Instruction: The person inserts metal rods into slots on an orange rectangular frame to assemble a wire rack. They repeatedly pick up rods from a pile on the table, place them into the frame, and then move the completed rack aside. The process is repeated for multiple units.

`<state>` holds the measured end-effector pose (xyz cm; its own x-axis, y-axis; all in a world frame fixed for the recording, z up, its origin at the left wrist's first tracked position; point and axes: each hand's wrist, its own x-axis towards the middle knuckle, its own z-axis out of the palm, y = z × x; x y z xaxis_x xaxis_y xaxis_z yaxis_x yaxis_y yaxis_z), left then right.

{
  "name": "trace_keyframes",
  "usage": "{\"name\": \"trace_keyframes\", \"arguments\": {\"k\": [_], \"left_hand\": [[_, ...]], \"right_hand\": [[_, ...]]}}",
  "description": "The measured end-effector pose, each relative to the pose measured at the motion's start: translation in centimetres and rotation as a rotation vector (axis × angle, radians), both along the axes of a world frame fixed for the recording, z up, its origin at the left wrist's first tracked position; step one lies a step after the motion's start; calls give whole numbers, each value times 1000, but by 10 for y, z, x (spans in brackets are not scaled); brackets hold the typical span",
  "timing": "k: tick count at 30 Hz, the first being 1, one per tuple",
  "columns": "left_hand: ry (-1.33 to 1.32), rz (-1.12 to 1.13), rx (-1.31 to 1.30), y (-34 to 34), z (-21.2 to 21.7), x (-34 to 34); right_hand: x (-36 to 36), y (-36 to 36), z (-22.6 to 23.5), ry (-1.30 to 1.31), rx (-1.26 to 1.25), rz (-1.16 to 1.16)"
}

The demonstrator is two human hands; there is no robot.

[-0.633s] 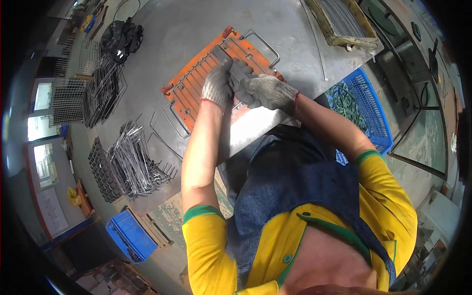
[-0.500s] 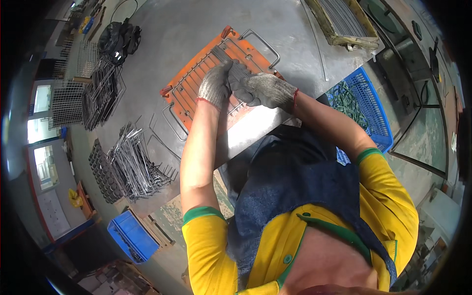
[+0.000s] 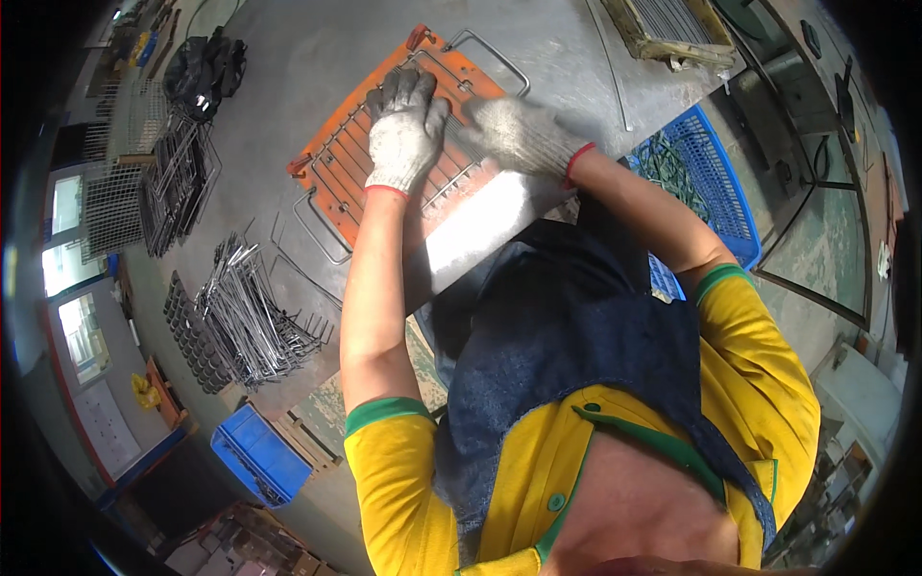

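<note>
An orange fixture board (image 3: 336,204) lies tilted on the metal table, with several thin metal rods (image 3: 363,173) set across it and a bent wire handle at each of two opposite sides. My left hand (image 3: 405,134), in a grey-and-white knit glove, lies over the rods at the board's middle, fingers stretched out and slightly apart. To its right, my right hand (image 3: 519,136), gloved alike, hovers over the board's right part. Motion smears its fingers, so whether it holds any rods cannot be told.
Bent metal wires (image 3: 252,317) are piled at the table's left edge, with dark wire frames (image 3: 178,182) beyond. A blue basket (image 3: 735,192) with green strands stands at the right. A yellowish tray (image 3: 680,52) of rods sits far right. A blue bin (image 3: 257,456) stands lower left.
My hands, earlier together around a bundle of thin rods over the board, have parted. The left has spread out on the rods; the right has moved rightward. The whole view has shifted slightly.
</note>
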<state>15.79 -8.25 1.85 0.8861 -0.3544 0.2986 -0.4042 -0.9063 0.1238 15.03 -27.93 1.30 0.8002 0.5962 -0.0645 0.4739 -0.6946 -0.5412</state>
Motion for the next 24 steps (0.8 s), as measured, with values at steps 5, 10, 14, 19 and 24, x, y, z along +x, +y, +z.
{"name": "trace_keyframes", "arguments": {"k": [5,10,14,19,24], "left_hand": [[-103,90,50,-10,-9,-6],[11,-89,-19,-19,-1,-14],[-47,-167,113,2,10,-33],[29,-93,224,25,21,-50],[-161,-62,-61,9,18,-17]], "right_hand": [[29,-41,27,-476,24,-168],[29,-41,-35,-278,128,-399],[36,-53,-102,-614,38,-283],[40,-52,-101,-685,90,-277],[39,-50,-88,-557,140,-282]]}}
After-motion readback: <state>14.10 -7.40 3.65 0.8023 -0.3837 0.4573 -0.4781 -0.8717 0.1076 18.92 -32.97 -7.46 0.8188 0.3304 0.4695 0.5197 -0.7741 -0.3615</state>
